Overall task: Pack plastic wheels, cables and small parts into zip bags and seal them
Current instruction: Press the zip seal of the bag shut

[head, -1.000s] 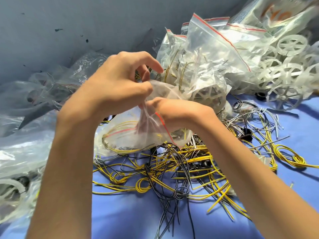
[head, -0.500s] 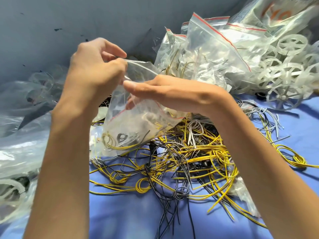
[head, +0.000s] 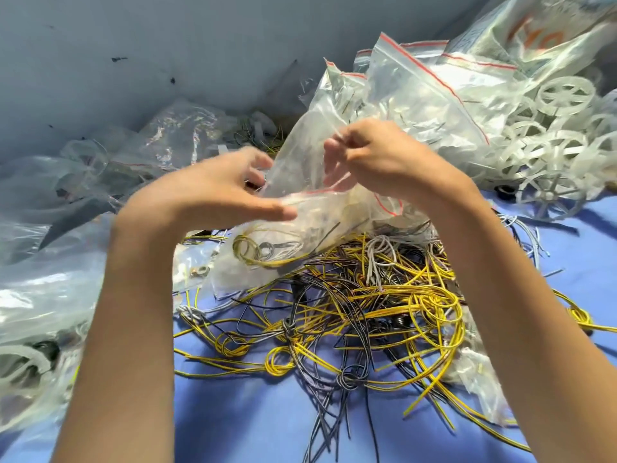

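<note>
A clear zip bag (head: 300,208) with a red strip hangs in front of me, with a yellow coil and grey wires in its lower end. My right hand (head: 377,158) pinches the bag's upper edge between thumb and fingers. My left hand (head: 230,192) is blurred, its fingers spread against the bag's left side. Under the bag lies a tangle of yellow and black cables (head: 350,315) on the blue cloth (head: 253,419).
Filled red-strip zip bags (head: 414,95) are stacked at the back right beside a heap of white plastic wheels (head: 547,128). Crumpled clear bags (head: 50,262) cover the left side. A grey wall (head: 133,55) stands close behind.
The bag has been lifted and shifted right. My right hand rose to pinch its top edge. My left hand let go of its pinch, dropped lower and opened out beside the bag.
</note>
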